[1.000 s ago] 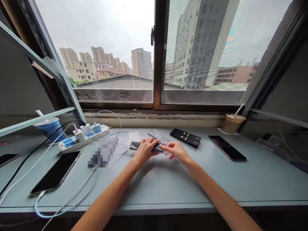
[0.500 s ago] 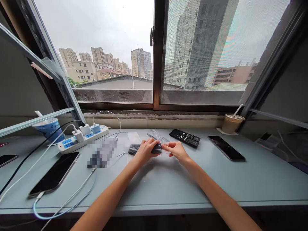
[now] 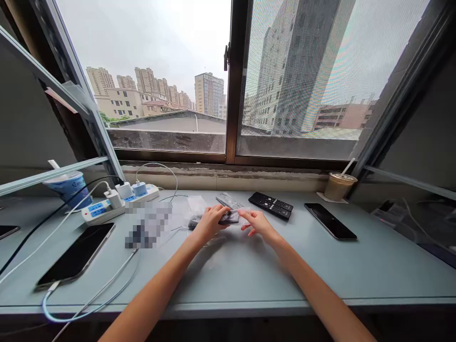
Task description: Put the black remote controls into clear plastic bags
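Observation:
My left hand (image 3: pixel 211 222) grips a black remote control (image 3: pixel 230 218) in a clear plastic sleeve, its fingers wrapped over the top near the middle. Part of the remote is hidden under that hand. At the sleeve's right end is my right hand (image 3: pixel 259 223), index finger stretched against the film and the other fingers apart. Just behind lies another remote in clear plastic (image 3: pixel 230 200). Two bare black remotes (image 3: pixel 271 205) rest side by side further right.
A black phone (image 3: pixel 330 221) and an iced drink cup (image 3: pixel 339 186) stand to the right. On the left are a charging phone (image 3: pixel 76 254), a power strip (image 3: pixel 103 210), a blue cup (image 3: pixel 69 191) and loose cables (image 3: pixel 103 290). A blurred-out item (image 3: pixel 147 225) lies left of my hands.
My right hand's fingers have loosened from a pinch on the plastic and spread apart. My left hand keeps its hold on the remote. The view has shifted slightly.

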### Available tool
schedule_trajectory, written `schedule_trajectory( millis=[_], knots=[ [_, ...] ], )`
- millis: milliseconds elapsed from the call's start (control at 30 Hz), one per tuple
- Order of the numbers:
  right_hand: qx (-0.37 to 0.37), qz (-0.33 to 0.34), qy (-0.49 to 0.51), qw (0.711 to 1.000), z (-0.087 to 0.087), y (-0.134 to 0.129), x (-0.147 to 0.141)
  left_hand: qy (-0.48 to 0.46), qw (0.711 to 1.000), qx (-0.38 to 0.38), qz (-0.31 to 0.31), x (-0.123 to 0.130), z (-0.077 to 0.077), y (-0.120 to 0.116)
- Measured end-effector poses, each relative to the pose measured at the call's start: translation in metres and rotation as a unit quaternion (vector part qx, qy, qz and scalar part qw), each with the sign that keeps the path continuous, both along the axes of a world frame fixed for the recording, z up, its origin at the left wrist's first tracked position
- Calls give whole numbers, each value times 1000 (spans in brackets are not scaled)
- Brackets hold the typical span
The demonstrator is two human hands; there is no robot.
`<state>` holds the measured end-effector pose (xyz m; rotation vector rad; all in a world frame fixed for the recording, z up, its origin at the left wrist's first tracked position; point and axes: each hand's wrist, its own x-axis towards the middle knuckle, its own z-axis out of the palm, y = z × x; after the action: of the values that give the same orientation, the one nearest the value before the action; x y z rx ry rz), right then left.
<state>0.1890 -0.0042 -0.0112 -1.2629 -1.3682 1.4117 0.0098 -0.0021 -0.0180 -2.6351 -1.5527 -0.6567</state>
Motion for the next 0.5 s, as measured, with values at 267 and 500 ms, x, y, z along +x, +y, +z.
schedule_trajectory(
  millis=[267, 500],
  knots=[
    [61, 12, -14, 998, -9, -1, 0, 46, 998, 33, -27, 3, 5, -4],
    [73, -5, 12, 997, -13, 2, 0, 54, 997, 53, -28, 5, 4, -4]
  ],
)
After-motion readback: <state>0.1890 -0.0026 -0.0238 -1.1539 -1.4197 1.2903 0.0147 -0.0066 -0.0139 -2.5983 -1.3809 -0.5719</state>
